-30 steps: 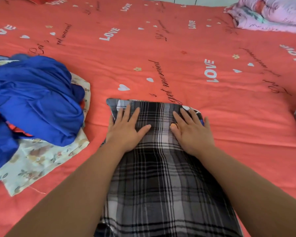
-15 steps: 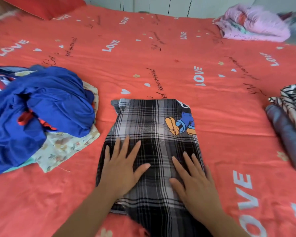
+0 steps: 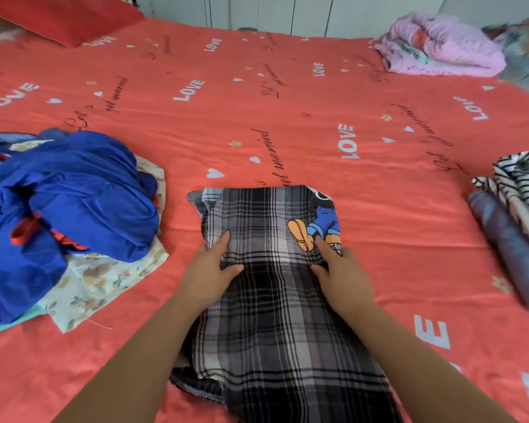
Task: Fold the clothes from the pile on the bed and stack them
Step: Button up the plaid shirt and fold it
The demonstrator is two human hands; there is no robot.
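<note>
The plaid cloth lies flat on the bed, right in front of you. It looks soft, light and floppy, so hold both side edges. Your left hand and right hand each pinch one edge. The blue pile sits near on the left; striped clothes lie far right.

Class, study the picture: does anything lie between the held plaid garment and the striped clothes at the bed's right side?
Nothing visible does: only bare red sheet separates the plaid garment from the striped clothes.
</note>
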